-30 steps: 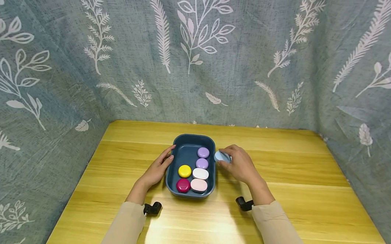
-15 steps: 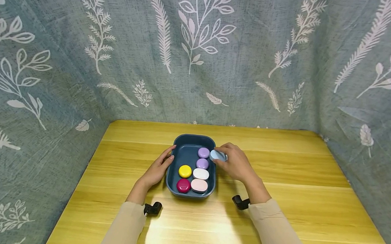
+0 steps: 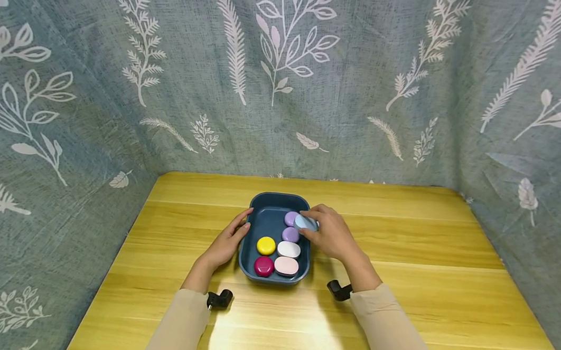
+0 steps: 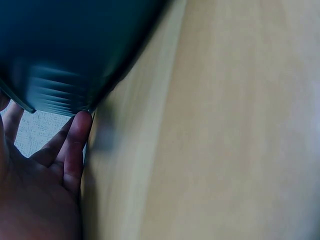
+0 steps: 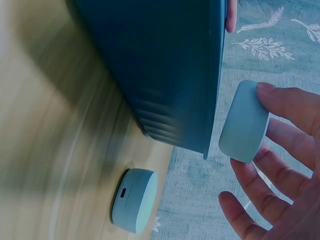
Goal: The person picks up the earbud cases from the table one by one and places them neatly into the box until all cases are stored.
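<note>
My right hand (image 3: 330, 235) pinches a small light blue oval case (image 5: 245, 121) between thumb and fingers. In the head view it hangs over the right rim of a dark blue tray (image 3: 263, 218), partly covering one of two purple round cases (image 3: 290, 234). Below these in the tray lie a white oval case (image 3: 288, 249), a pale pink oval case (image 3: 286, 266), a yellow round case (image 3: 265, 245) and a dark red round case (image 3: 263, 266). My left hand (image 3: 222, 245) rests its extended fingers against the tray's left side; fingertips (image 4: 82, 120) touch the outer wall.
On the table beside the tray, the right wrist view shows another pale blue-green round case (image 5: 134, 200) with a dark slot. The wooden table (image 3: 408, 253) meets a patterned cloth curtain (image 3: 353, 113) at the back and sides.
My right hand has moved left with the light blue oval case, from beside the tray to over its right rim. My left hand and the tray stay in place.
</note>
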A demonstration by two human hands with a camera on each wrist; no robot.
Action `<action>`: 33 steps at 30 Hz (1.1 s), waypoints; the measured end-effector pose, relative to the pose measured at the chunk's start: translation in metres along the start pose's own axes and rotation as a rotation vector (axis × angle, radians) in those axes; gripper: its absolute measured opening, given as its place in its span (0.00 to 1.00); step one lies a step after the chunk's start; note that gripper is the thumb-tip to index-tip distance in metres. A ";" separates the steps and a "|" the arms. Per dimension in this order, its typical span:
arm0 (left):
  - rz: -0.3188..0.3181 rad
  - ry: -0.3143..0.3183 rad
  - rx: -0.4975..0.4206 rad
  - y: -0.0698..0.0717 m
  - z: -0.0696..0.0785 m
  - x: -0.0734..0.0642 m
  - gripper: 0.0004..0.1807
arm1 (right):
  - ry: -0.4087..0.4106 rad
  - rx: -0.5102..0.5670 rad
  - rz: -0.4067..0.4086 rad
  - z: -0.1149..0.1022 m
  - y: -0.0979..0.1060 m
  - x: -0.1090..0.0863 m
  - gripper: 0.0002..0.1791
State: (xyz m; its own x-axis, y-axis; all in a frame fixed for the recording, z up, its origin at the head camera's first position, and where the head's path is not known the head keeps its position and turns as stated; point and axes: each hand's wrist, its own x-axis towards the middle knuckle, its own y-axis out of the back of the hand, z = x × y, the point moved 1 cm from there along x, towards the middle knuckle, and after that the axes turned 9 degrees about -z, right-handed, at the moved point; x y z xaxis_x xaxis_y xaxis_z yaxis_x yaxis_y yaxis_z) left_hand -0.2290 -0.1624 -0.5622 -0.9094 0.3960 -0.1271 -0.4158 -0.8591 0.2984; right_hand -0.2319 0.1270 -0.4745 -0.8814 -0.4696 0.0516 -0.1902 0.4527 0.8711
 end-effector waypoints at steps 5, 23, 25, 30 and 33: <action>0.005 -0.001 0.002 0.000 -0.006 0.002 0.26 | 0.010 -0.001 0.010 -0.003 -0.002 0.003 0.23; 0.014 0.003 0.006 0.001 -0.005 0.002 0.25 | 0.010 0.011 0.003 -0.011 -0.018 0.015 0.23; 0.016 0.004 0.008 0.001 -0.005 0.002 0.25 | 0.009 0.025 -0.003 -0.012 -0.021 0.016 0.24; 0.018 0.005 0.008 0.000 -0.005 0.002 0.26 | 0.010 0.047 0.001 -0.014 -0.028 0.019 0.25; 0.016 0.007 0.007 0.001 -0.005 0.002 0.26 | 0.012 0.052 0.005 -0.015 -0.031 0.020 0.25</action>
State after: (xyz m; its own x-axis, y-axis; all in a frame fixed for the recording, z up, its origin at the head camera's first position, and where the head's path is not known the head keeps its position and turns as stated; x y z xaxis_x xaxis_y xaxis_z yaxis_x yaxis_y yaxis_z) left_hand -0.2312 -0.1638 -0.5672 -0.9161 0.3799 -0.1284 -0.4010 -0.8629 0.3075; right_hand -0.2369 0.0920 -0.4932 -0.8771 -0.4764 0.0617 -0.2086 0.4933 0.8445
